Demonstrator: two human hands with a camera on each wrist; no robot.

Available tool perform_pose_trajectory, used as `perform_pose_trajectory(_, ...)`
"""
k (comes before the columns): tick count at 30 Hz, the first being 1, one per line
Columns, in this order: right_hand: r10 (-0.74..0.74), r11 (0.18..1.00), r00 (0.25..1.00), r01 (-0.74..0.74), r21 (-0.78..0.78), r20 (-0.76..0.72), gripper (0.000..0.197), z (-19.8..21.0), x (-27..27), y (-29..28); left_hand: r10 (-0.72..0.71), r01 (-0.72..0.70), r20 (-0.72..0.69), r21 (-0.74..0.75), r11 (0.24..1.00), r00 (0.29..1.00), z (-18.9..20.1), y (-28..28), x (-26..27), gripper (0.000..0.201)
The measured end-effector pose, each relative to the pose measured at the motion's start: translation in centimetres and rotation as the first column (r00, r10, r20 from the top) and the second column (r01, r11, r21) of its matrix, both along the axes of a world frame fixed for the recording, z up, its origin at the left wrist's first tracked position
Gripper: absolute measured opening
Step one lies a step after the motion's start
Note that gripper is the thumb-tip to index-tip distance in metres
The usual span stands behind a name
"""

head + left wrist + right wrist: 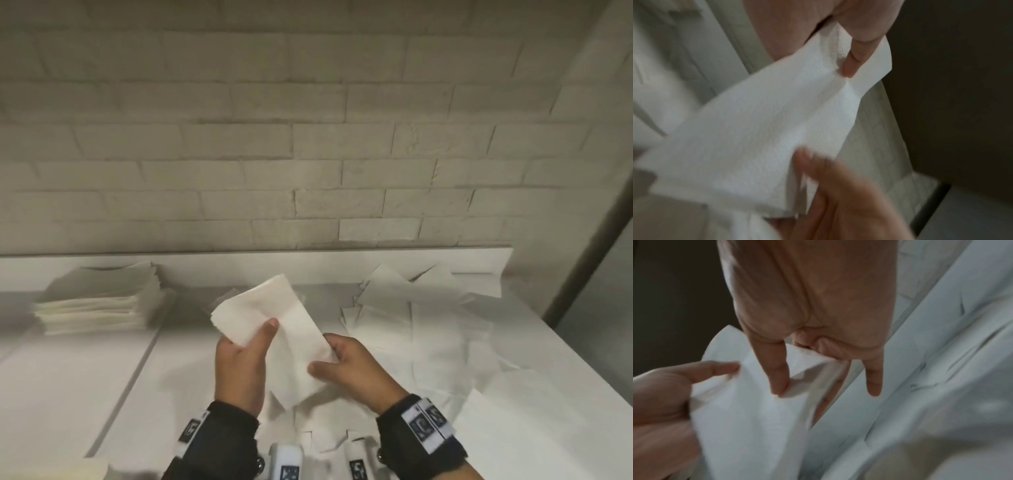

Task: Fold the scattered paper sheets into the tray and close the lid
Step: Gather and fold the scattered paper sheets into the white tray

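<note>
I hold one white paper sheet (287, 329) above the white table (85, 394), tilted, with one end toward the wall. My left hand (260, 335) grips its far left end, thumb on top. My right hand (334, 356) pinches its near right edge between thumb and fingers. The left wrist view shows the sheet (766, 129) partly folded, a left finger (851, 65) pressing into a crease and the right hand (838, 194) blurred below. The right wrist view shows right fingers (779, 378) on the sheet (756, 410) and the left hand (663, 394) at the left.
A neat stack of folded sheets (99, 301) sits at the back left near the brick wall (308, 137). Loose unfolded sheets (411, 308) lie scattered over the table's right half and under my hands. The table's right edge (582, 359) runs diagonally.
</note>
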State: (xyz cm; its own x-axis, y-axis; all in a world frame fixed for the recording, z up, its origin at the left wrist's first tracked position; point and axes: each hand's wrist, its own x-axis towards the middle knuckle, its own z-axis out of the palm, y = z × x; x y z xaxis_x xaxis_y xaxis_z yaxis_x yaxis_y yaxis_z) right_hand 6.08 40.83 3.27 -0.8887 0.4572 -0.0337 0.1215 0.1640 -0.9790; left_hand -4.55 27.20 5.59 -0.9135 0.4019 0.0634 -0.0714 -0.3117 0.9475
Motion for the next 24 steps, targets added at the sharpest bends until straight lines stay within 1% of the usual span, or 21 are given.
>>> perform_pose_trajectory(2,-0.059,0.998,0.998,0.059,0.034,-0.010,0.023,0.7,1.6,1.0,0.025,-0.025,-0.045,-0.009,1.000,0.999,0.4,-1.4,-0.4,0.017)
perform_pose_trajectory(4,-0.096,0.995,0.994,0.098,0.030,-0.061,0.020,1.6,3.3,2.1,0.004,-0.011,-0.150,-0.047,0.999,0.989,0.5,-2.6,-0.7,0.032)
perform_pose_trajectory(5,-0.100,0.995,0.990,0.101,0.009,-0.098,0.024,2.1,3.9,2.5,-0.023,0.006,-0.206,-0.079,0.997,0.978,0.5,-2.9,-0.9,0.040)
perform_pose_trajectory(7,-0.157,0.986,0.966,0.140,-0.094,-0.205,0.040,2.8,4.5,2.7,-0.089,0.038,-0.299,-0.172,0.984,0.950,0.3,-3.2,-1.1,0.051)
perform_pose_trajectory(8,-0.224,0.968,0.938,0.183,-0.171,-0.263,0.047,2.8,4.5,2.7,-0.121,0.048,-0.332,-0.219,0.975,0.935,0.4,-3.2,-1.0,0.052)
perform_pose_trajectory(9,-0.301,0.941,0.902,0.230,-0.246,-0.310,0.049,2.8,4.5,2.5,-0.144,0.059,-0.347,-0.242,0.968,0.927,0.3,-3.2,-0.7,0.050)
perform_pose_trajectory(10,-0.370,0.914,0.863,0.271,-0.303,-0.343,0.047,2.6,4.4,2.3,-0.161,0.075,-0.342,-0.249,0.965,0.926,0.2,-3.2,-0.4,0.046)
perform_pose_trajectory(12,-0.445,0.883,0.818,0.331,-0.334,-0.366,0.034,2.2,4.5,1.8,-0.192,0.132,-0.291,-0.213,0.968,0.937,0.0,-3.3,0.2,0.039)
perform_pose_trajectory(14,-0.461,0.877,0.814,0.357,-0.322,-0.352,0.023,1.7,4.8,1.2,-0.217,0.182,-0.235,-0.161,0.970,0.948,-0.2,-3.4,0.5,0.031)
perform_pose_trajectory(15,-0.461,0.877,0.819,0.362,-0.316,-0.342,0.021,1.6,5.0,0.9,-0.221,0.185,-0.231,-0.166,0.969,0.948,-0.5,-3.4,0.5,0.027)
perform_pose_trajectory(18,-0.470,0.871,0.823,0.376,-0.315,-0.318,0.015,1.0,5.3,0.2,-0.177,0.123,-0.226,-0.233,0.965,0.958,-1.7,-2.8,0.7,0.020)
perform_pose_trajectory(20,-0.478,0.865,0.825,0.382,-0.324,-0.302,0.011,0.3,5.4,-0.2,-0.127,0.079,-0.189,-0.240,0.968,0.974,-2.6,-2.3,1.3,0.024)
perform_pose_trajectory(22,-0.479,0.862,0.834,0.387,-0.327,-0.274,0.012,-0.5,5.5,-0.5,-0.093,0.039,-0.195,-0.266,0.963,0.976,-3.5,-1.9,1.8,0.035)
perform_pose_trajectory(24,-0.504,0.850,0.845,0.448,-0.276,-0.181,0.024,-1.4,5.3,-0.7,-0.098,0.035,-0.188,-0.317,0.948,0.977,-4.3,-1.4,2.1,0.044)
